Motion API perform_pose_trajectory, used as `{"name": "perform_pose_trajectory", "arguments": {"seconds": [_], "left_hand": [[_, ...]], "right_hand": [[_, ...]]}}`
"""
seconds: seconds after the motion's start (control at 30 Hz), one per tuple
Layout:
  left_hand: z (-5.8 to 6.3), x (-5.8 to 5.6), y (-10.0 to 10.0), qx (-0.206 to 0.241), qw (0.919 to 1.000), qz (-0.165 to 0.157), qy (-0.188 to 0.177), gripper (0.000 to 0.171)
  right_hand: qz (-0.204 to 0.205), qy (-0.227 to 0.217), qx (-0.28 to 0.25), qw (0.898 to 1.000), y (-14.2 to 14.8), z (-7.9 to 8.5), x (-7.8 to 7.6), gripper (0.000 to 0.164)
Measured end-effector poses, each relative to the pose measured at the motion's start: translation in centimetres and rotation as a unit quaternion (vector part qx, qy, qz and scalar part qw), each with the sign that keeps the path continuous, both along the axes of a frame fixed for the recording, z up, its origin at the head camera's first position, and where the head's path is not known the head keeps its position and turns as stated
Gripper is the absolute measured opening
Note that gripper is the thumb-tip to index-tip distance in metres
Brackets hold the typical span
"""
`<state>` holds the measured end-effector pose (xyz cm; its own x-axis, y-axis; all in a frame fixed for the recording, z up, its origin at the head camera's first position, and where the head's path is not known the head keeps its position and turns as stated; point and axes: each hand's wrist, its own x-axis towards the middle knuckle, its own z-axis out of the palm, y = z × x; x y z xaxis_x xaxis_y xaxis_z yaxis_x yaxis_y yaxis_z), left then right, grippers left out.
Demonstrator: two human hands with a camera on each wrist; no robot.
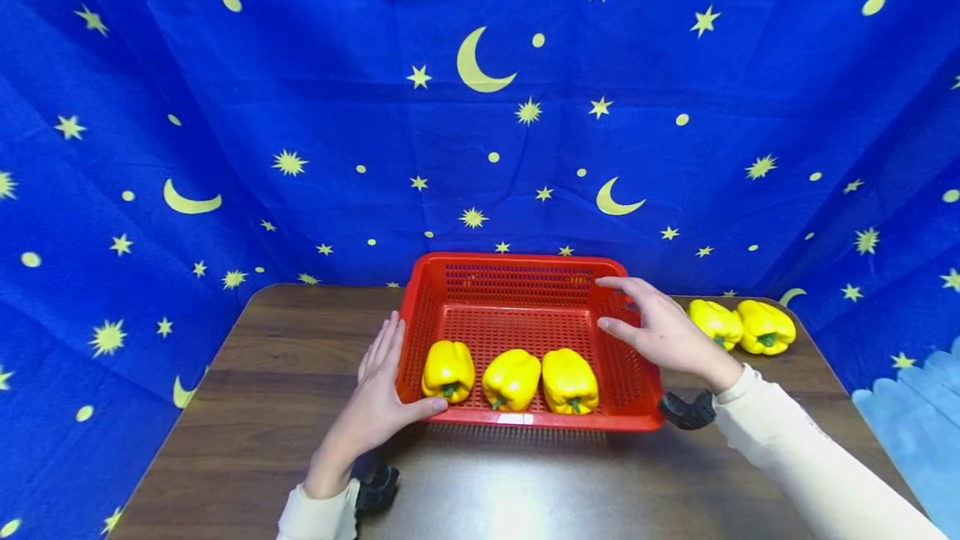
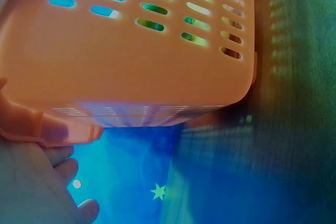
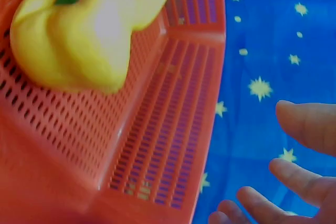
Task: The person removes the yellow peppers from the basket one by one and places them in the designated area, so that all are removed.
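A red plastic basket [image 1: 525,315] stands on the table with three yellow bell peppers, a left one [image 1: 448,367], a middle one [image 1: 512,377] and a right one [image 1: 570,375], lined up along its front side. My left hand [image 1: 382,394] rests at the basket's front left corner, fingers straight along the outside and thumb at the front rim. In the left wrist view its fingertips [image 2: 67,170] show beside the rim. My right hand [image 1: 663,327] hovers over the basket's right side, thumb and fingers spread, nothing between them.
Two more yellow bell peppers, one [image 1: 716,323] beside the other [image 1: 767,327], lie at the table's back right corner. The brown wooden table [image 1: 300,373] backs onto a blue curtain [image 1: 360,123] with moons and stars. A white label [image 1: 515,419] marks the basket's front rim.
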<state>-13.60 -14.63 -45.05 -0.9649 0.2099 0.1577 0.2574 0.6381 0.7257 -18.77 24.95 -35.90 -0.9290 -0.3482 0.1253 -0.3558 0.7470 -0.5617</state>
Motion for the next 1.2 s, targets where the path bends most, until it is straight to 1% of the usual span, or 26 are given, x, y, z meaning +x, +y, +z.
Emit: {"name": "perform_pose_trajectory", "arguments": {"seconds": [0.13, 0.37, 0.63, 0.8, 0.9, 1.0, 1.1, 1.2], "left_hand": [[0.0, 0.1, 0.0, 0.001, 1.0000, 0.002, -0.002, 0.121], [-0.2, 0.1, 0.0, -0.003, 1.0000, 0.002, -0.008, 0.121], [-0.1, 0.0, 0.0, -0.005, 0.9999, 0.006, -0.013, 0.120], [0.0, 0.0, 0.0, -0.006, 0.9998, 0.007, -0.020, 0.121], [0.0, 0.0, 0.0, -0.007, 0.9998, 0.008, -0.019, 0.121], [0.0, 0.1, 0.1, -0.007, 0.9998, 0.007, -0.016, 0.121], [0.0, 0.1, 0.1, -0.006, 0.9999, 0.006, -0.012, 0.121], [0.0, 0.0, 0.1, -0.006, 0.9999, 0.004, -0.012, 0.121]], "right_hand": [[0.011, -0.021, 0.001, 1.000, -1.3, -0.4, 0.0, 0.053], [0.053, -0.036, 0.000, 0.998, -2.4, -1.4, -0.6, 0.052], [0.077, -0.099, 0.020, 0.992, -3.0, -1.8, -1.6, 0.052], [0.087, -0.150, 0.040, 0.984, -3.1, -2.2, -1.7, 0.057], [0.101, -0.184, 0.057, 0.976, -3.2, -2.4, -1.8, 0.059], [0.115, -0.219, 0.057, 0.967, -3.1, -2.6, -1.8, 0.062], [0.121, -0.242, 0.054, 0.961, -3.2, -2.7, -1.8, 0.065], [0.126, -0.249, 0.048, 0.959, -3.3, -2.8, -1.9, 0.068]]}}
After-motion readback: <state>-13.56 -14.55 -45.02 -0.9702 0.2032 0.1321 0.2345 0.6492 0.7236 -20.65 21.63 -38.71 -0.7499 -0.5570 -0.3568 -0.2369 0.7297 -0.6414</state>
